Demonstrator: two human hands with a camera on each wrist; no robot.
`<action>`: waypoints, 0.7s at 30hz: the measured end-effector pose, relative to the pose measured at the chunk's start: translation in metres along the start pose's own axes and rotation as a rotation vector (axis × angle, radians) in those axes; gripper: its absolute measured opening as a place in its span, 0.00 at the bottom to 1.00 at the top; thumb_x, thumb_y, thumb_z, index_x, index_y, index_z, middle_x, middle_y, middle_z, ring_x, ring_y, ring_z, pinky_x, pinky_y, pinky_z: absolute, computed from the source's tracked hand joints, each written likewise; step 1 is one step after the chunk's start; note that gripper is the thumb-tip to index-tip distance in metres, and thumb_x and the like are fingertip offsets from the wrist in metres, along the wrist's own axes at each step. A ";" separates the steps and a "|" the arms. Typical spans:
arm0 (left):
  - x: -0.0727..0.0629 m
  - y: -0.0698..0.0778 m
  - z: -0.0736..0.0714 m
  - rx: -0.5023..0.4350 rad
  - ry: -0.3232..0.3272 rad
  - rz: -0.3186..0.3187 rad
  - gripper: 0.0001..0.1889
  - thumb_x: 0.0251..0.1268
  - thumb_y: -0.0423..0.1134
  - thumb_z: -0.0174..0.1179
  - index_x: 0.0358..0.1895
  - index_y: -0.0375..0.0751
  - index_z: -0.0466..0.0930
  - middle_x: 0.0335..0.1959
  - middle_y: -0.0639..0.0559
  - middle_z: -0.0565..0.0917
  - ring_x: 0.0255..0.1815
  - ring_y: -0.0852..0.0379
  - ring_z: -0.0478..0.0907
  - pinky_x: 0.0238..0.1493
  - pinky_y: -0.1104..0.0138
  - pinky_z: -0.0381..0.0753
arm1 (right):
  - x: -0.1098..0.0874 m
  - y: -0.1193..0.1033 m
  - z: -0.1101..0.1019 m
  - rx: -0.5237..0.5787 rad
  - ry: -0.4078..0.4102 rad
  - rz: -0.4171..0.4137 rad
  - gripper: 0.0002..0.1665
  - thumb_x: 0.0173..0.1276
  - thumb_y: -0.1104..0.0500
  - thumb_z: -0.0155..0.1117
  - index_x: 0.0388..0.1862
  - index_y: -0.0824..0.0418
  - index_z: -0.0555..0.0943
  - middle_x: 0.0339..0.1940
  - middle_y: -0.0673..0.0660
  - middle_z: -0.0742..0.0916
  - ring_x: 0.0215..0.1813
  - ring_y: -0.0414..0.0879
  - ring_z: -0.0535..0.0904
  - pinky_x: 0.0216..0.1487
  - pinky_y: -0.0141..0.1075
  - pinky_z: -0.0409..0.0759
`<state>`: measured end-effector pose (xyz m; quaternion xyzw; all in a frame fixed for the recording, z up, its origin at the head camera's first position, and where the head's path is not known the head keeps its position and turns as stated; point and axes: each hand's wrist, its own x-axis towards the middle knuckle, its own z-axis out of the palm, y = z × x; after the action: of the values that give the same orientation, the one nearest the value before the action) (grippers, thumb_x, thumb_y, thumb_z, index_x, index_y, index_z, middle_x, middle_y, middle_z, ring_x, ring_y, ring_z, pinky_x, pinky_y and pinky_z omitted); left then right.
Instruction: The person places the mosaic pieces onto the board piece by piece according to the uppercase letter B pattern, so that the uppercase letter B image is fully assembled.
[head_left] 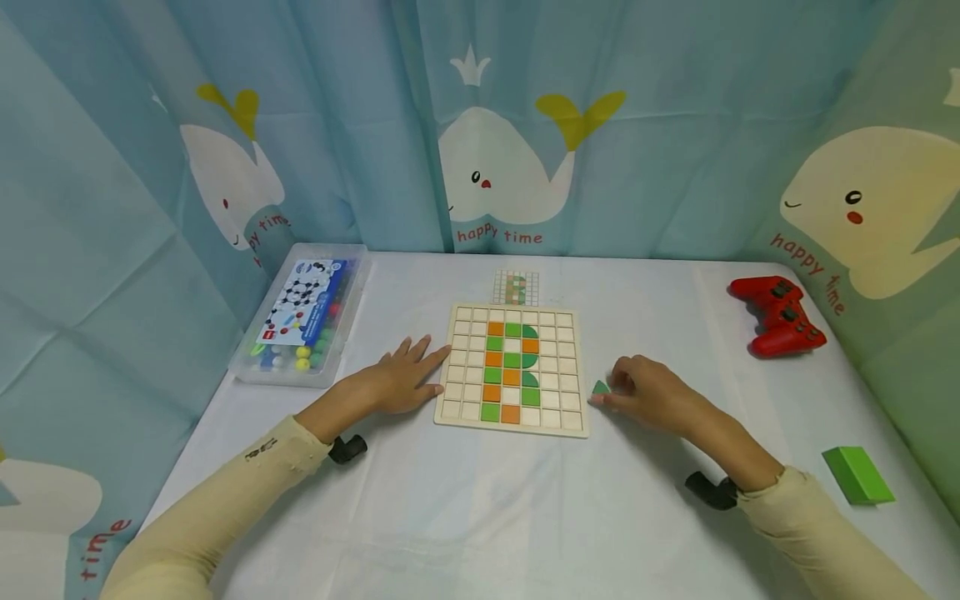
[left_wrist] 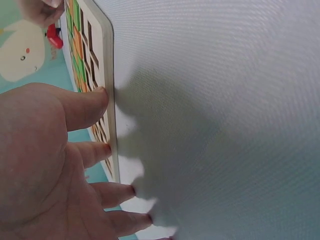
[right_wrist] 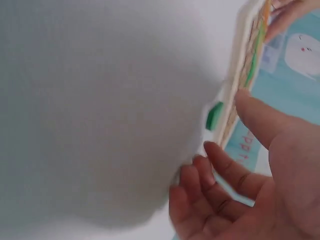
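Note:
In the head view a square wooden grid board (head_left: 558, 423) lies mid-table, partly filled with orange and green squares and dark green rounded pieces. My left hand (head_left: 405, 379) spreads its fingers by the board's left edge, with thumb and index fingertips right at the rim. To the right of the board, a small dark green piece with a curved side (head_left: 601, 387) lies on the table. Around it my right hand (head_left: 651, 396) holds thumb and index finger apart, its other fingers bent. The right wrist view shows that green piece (right_wrist: 215, 116) in the gap between them.
A small printed pattern card (head_left: 516, 287) lies behind the board. At the back left stands a clear plastic case (head_left: 330, 367) with colourful parts inside. On the right are a red game controller (head_left: 780, 317) and a green block (head_left: 858, 475). A whale-print curtain (head_left: 390, 167) hangs behind the table.

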<state>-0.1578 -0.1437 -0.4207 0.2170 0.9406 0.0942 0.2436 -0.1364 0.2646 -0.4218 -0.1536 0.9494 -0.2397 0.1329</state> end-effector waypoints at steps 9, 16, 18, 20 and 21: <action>0.001 -0.003 0.002 0.009 0.009 0.008 0.38 0.86 0.57 0.47 0.89 0.53 0.43 0.88 0.36 0.42 0.87 0.30 0.37 0.81 0.34 0.49 | 0.000 0.010 -0.001 0.027 -0.019 -0.172 0.16 0.68 0.65 0.76 0.54 0.61 0.84 0.50 0.56 0.83 0.50 0.49 0.79 0.51 0.43 0.83; 0.001 -0.002 0.002 0.008 0.008 0.011 0.38 0.86 0.57 0.46 0.89 0.53 0.43 0.88 0.36 0.42 0.87 0.30 0.37 0.81 0.34 0.49 | 0.002 0.010 0.003 0.061 0.020 -0.146 0.17 0.68 0.59 0.78 0.51 0.62 0.83 0.46 0.54 0.83 0.47 0.47 0.78 0.48 0.40 0.81; 0.000 -0.002 0.001 0.004 0.005 0.006 0.38 0.86 0.57 0.46 0.89 0.53 0.43 0.88 0.36 0.41 0.87 0.30 0.36 0.82 0.34 0.48 | 0.001 0.010 0.004 0.082 0.018 -0.137 0.16 0.69 0.60 0.76 0.52 0.62 0.83 0.47 0.55 0.83 0.48 0.47 0.77 0.49 0.39 0.80; 0.000 -0.002 0.001 0.001 0.001 0.003 0.38 0.86 0.57 0.46 0.89 0.53 0.43 0.88 0.37 0.41 0.87 0.30 0.36 0.82 0.35 0.48 | 0.001 0.010 0.004 0.101 0.014 -0.139 0.14 0.71 0.61 0.75 0.52 0.61 0.83 0.47 0.54 0.83 0.48 0.47 0.77 0.49 0.37 0.79; 0.000 -0.001 0.001 0.000 -0.002 0.002 0.38 0.86 0.57 0.46 0.89 0.53 0.43 0.88 0.37 0.41 0.87 0.31 0.36 0.82 0.35 0.48 | 0.001 0.010 0.004 0.104 0.012 -0.143 0.14 0.71 0.61 0.74 0.52 0.61 0.83 0.47 0.54 0.83 0.48 0.46 0.77 0.49 0.37 0.79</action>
<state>-0.1582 -0.1448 -0.4222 0.2180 0.9401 0.0944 0.2444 -0.1383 0.2711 -0.4306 -0.2124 0.9230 -0.2987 0.1174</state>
